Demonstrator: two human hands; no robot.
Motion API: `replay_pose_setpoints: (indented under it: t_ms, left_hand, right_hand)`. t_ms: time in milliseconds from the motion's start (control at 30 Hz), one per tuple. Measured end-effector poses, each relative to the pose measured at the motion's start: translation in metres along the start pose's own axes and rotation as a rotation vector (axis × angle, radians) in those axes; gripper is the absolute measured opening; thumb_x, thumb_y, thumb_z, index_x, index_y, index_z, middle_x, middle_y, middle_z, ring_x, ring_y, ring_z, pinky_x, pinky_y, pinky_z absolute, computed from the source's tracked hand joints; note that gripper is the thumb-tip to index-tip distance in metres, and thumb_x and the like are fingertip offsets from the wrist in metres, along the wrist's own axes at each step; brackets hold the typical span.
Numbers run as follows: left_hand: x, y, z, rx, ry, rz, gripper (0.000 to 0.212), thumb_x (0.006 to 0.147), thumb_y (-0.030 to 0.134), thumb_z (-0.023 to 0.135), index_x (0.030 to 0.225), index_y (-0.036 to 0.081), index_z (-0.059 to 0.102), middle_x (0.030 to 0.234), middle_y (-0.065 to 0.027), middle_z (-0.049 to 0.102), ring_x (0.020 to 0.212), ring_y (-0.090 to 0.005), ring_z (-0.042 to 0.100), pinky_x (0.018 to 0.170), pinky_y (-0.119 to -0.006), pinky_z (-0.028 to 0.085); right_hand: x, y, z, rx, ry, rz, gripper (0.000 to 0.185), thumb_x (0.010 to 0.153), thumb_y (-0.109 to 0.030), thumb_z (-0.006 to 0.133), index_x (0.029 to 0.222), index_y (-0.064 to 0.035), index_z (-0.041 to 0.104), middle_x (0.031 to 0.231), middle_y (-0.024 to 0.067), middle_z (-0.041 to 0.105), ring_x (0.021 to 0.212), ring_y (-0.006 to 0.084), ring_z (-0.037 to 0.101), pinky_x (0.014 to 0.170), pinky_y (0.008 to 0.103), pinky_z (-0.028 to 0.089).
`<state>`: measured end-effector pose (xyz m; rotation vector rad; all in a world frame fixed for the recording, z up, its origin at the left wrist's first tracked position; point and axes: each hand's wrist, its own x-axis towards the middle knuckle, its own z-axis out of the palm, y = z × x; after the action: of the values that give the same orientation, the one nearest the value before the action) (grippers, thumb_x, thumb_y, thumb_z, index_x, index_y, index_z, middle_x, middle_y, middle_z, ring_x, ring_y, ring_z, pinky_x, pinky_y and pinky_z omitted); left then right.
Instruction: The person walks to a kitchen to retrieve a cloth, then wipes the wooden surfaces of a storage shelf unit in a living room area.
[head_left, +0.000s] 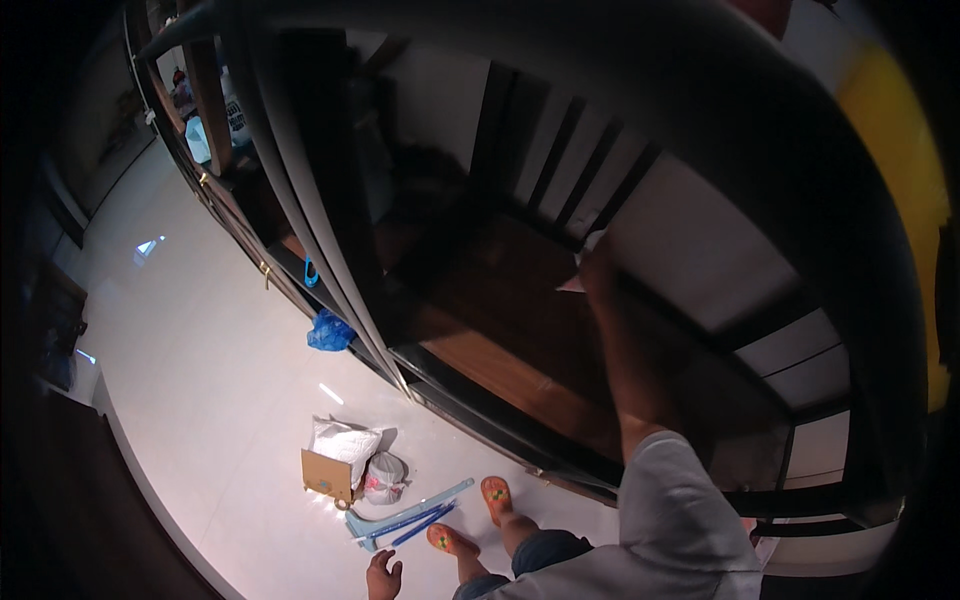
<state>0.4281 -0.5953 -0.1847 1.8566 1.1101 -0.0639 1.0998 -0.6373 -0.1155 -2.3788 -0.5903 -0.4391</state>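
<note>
My right hand (598, 266) reaches deep into a dark-framed cabinet, over its brown wooden shelf (510, 322). The hand is in shade, with a whitish, partly pink thing (573, 285), perhaps a cloth or paper, at its fingers; the grip itself is unclear. Low in the picture, my left hand (384, 576) hangs with fingers apart and nothing in it. Just beyond it on the floor lie a light blue flat plastic piece (420, 504) and dark blue stick-like things (424, 523).
Near my orange-sandalled feet stand a cardboard box (326, 474), a white plastic package (345, 441) and a tied white bag (385, 478). A blue plastic bag (330, 331) rests at the cabinet's lower edge. Dark upright posts (300, 187) divide the cabinet front.
</note>
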Motion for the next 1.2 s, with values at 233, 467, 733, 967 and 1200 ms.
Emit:
replay_pose_setpoints:
  t_ms: [233, 467, 733, 967, 1200]
  left_hand:
    - [-0.001, -0.033, 0.013, 0.126, 0.051, 0.079, 0.028, 0.071, 0.015, 0.059, 0.096, 0.003, 0.056, 0.096, -0.0174, 0.055, 0.088, -0.0308, 0.054, 0.077, -0.035, 0.044]
    - [0.008, -0.002, 0.016, 0.108, 0.021, 0.018, 0.029, 0.07, 0.017, 0.06, 0.096, 0.006, 0.057, 0.104, -0.0186, 0.052, 0.093, -0.0329, 0.051, 0.081, -0.037, 0.042]
    - [0.006, 0.003, 0.022, 0.156, -0.16, 0.044, 0.03, 0.072, 0.019, 0.058, 0.099, 0.007, 0.056, 0.104, -0.0163, 0.052, 0.094, -0.0303, 0.051, 0.08, -0.035, 0.042]
    - [0.009, -0.002, -0.002, 0.214, -0.135, 0.137, 0.029, 0.072, 0.018, 0.058, 0.098, 0.006, 0.055, 0.103, -0.0165, 0.053, 0.093, -0.0308, 0.052, 0.08, -0.036, 0.042]
    - [-0.018, -0.028, -0.018, 0.22, -0.175, 0.095, 0.028, 0.071, 0.017, 0.058, 0.097, 0.006, 0.056, 0.1, -0.0165, 0.054, 0.09, -0.0317, 0.053, 0.078, -0.036, 0.043]
  right_hand:
    - [-0.058, -0.113, -0.036, -0.233, -0.45, -0.494, 0.046, 0.079, -0.021, 0.048, 0.121, -0.0066, 0.037, 0.127, 0.0131, 0.033, 0.118, 0.025, 0.03, 0.097, 0.0347, 0.027]
    - [-0.026, -0.126, 0.056, -0.329, -0.231, -0.651, 0.038, 0.08, -0.022, 0.041, 0.113, -0.0048, 0.045, 0.126, 0.0176, 0.034, 0.112, 0.0309, 0.035, 0.09, 0.0419, 0.029]
    - [-0.142, -0.198, 0.015, 0.524, -0.698, -0.468, 0.034, 0.078, -0.013, 0.045, 0.11, -0.0036, 0.048, 0.125, 0.0115, 0.036, 0.12, 0.0257, 0.028, 0.096, 0.0366, 0.024]
    - [-0.195, -0.224, -0.058, 0.165, -0.591, -0.74, 0.041, 0.073, -0.004, 0.046, 0.114, -0.0013, 0.042, 0.129, 0.0118, 0.03, 0.117, 0.0288, 0.031, 0.096, 0.039, 0.025]
    - [-0.284, -0.114, -0.18, -0.369, -0.543, -0.344, 0.065, 0.067, -0.011, 0.061, 0.123, 0.0003, 0.029, 0.13, 0.0149, 0.027, 0.119, 0.0305, 0.029, 0.096, 0.0409, 0.025]
